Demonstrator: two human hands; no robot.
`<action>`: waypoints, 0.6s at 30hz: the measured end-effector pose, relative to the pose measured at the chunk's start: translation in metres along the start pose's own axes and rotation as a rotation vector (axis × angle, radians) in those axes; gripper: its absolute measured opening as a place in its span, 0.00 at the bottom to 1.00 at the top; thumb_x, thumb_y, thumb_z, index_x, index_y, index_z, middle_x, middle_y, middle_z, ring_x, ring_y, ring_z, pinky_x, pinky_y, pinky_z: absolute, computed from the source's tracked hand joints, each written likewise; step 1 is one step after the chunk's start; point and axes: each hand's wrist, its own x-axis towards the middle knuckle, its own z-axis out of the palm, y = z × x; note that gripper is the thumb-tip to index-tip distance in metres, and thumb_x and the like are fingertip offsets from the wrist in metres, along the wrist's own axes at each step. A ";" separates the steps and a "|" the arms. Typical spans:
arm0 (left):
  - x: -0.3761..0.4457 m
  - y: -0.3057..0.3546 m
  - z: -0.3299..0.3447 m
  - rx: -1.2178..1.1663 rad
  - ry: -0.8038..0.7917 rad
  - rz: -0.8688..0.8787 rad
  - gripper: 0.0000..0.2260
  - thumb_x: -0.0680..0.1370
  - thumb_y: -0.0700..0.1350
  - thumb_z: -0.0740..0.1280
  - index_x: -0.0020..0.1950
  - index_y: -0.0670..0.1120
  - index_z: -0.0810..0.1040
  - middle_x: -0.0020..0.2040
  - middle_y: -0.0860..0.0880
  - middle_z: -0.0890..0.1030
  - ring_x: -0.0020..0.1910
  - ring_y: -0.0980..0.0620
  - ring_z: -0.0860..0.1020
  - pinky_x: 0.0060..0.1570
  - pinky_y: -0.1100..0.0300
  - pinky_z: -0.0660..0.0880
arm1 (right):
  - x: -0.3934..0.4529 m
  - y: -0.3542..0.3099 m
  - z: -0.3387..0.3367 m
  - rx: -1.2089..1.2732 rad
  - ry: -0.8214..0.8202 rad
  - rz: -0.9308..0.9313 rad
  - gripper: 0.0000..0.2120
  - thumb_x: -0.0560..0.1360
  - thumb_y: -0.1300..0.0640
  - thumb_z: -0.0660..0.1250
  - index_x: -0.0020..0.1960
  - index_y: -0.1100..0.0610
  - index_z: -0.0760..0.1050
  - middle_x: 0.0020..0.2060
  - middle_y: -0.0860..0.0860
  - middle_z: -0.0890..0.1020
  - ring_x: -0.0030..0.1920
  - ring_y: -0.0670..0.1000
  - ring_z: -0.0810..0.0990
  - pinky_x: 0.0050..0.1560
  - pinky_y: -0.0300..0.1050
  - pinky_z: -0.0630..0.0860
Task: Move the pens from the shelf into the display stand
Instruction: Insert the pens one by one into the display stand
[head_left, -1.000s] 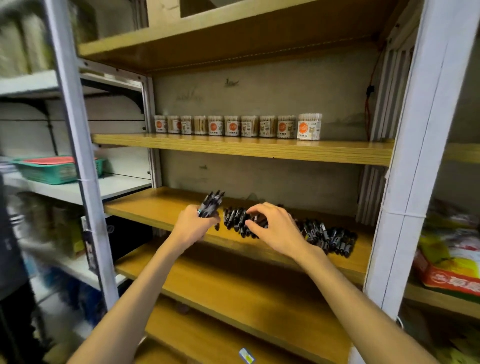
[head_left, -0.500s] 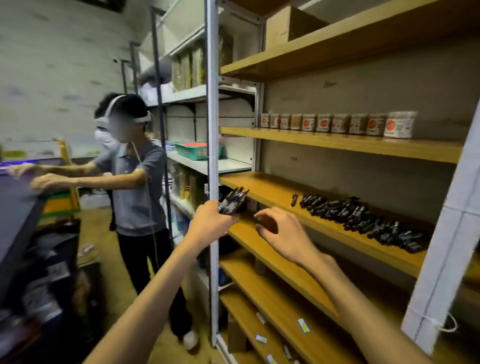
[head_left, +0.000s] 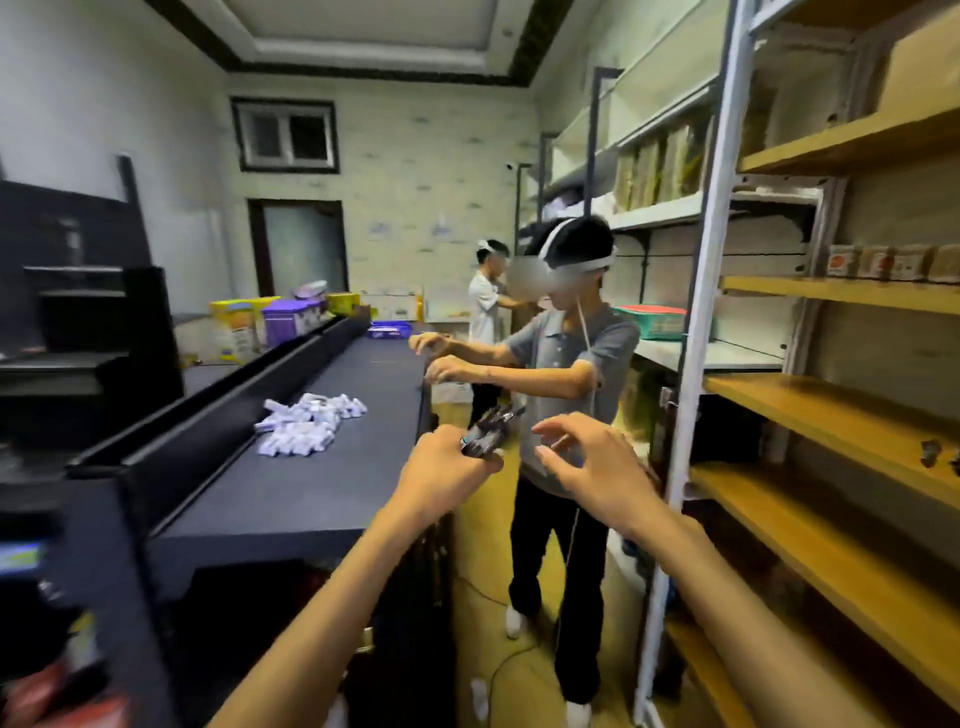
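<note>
My left hand (head_left: 441, 475) is shut on a bundle of black pens (head_left: 491, 426), held in the air over the aisle beside the dark counter. My right hand (head_left: 587, 467) hovers just right of the bundle, fingers spread and holding nothing. The wooden shelf (head_left: 831, 415) the pens came from is at the right; only a few of its remaining pens (head_left: 932, 451) show at the frame edge. I see no display stand that I can identify; dark stepped racks (head_left: 78, 322) stand at the left.
A long dark counter (head_left: 322, 467) runs along the left with a heap of small white packets (head_left: 306, 423). A person in a grey shirt (head_left: 566, 374) stands in the narrow aisle just ahead, arms over the counter. Another person (head_left: 485, 301) stands further back. White shelf uprights (head_left: 696, 364) border the aisle.
My view has swung left from the shelf to the aisle and counter. My left hand kept the pen bundle and carried it away from the shelf; my right hand left the pen pile, empty.
</note>
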 end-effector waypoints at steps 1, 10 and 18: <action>-0.009 -0.013 -0.021 0.007 0.018 -0.011 0.10 0.63 0.56 0.68 0.26 0.54 0.73 0.21 0.55 0.70 0.27 0.50 0.69 0.31 0.55 0.66 | 0.004 -0.017 0.015 0.018 -0.008 -0.017 0.10 0.76 0.54 0.72 0.57 0.51 0.81 0.50 0.46 0.84 0.49 0.46 0.82 0.56 0.49 0.78; -0.095 -0.121 -0.216 0.099 0.178 -0.079 0.07 0.63 0.54 0.68 0.36 0.53 0.75 0.31 0.44 0.74 0.37 0.37 0.74 0.34 0.54 0.68 | 0.036 -0.188 0.145 0.086 -0.085 -0.147 0.10 0.78 0.54 0.72 0.59 0.51 0.80 0.50 0.46 0.83 0.48 0.44 0.82 0.52 0.45 0.80; -0.127 -0.191 -0.338 0.074 0.244 -0.136 0.16 0.73 0.51 0.71 0.32 0.43 0.73 0.27 0.45 0.73 0.30 0.45 0.73 0.35 0.45 0.75 | 0.054 -0.299 0.233 0.186 -0.071 -0.218 0.10 0.77 0.55 0.72 0.58 0.52 0.82 0.49 0.47 0.84 0.47 0.43 0.82 0.50 0.46 0.79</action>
